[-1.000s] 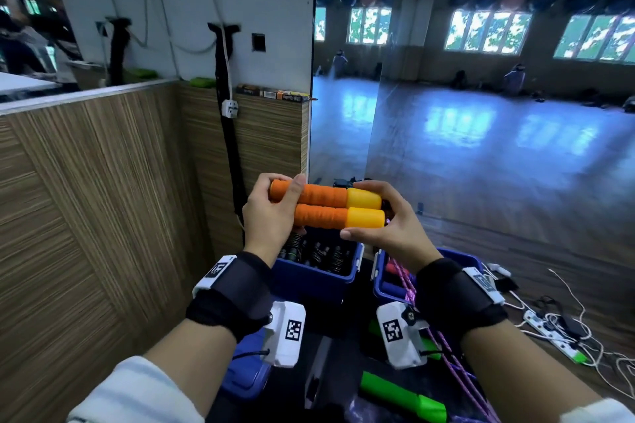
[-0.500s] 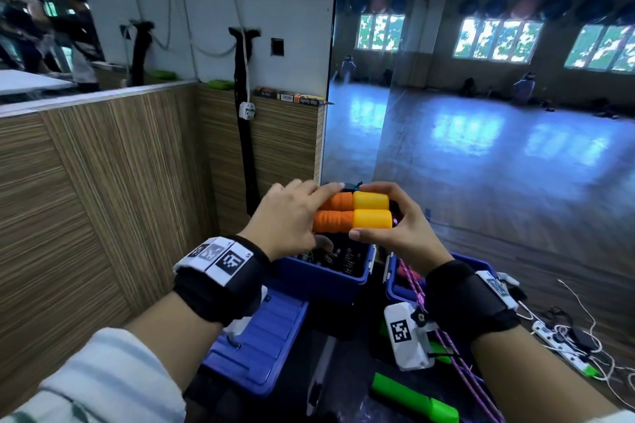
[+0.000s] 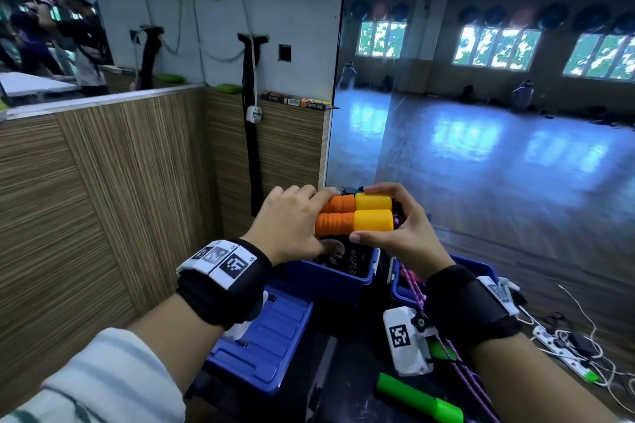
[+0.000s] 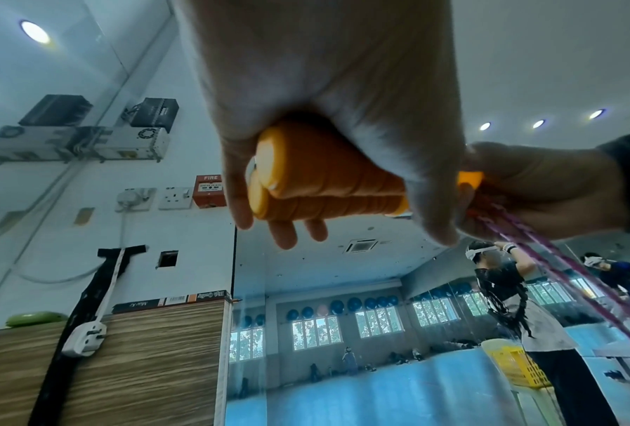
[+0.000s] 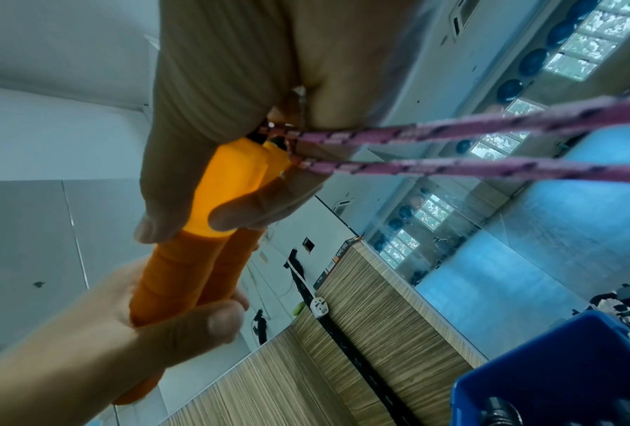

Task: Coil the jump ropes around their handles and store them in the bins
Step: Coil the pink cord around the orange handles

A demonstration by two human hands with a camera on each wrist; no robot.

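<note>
Above the blue bin (image 3: 330,280), the left hand (image 3: 288,227) and right hand (image 3: 400,233) both grip the paired orange handles (image 3: 354,216), pink rope (image 5: 452,150) trailing.

The two orange foam-wrapped jump-rope handles with yellow plastic ends (image 3: 354,216) lie side by side, level, held between the left hand (image 3: 288,223) on their left and the right hand (image 3: 398,233) on their right. Below and behind them stands the open blue plastic bin (image 3: 330,280); a second blue plastic bin (image 3: 481,268) sits to its right. The flat blue plastic lid (image 3: 271,343) lies nearer, left. The pink braided rope (image 3: 443,350) hangs under the right wrist, past the green plastic handle (image 3: 419,398).
</note>
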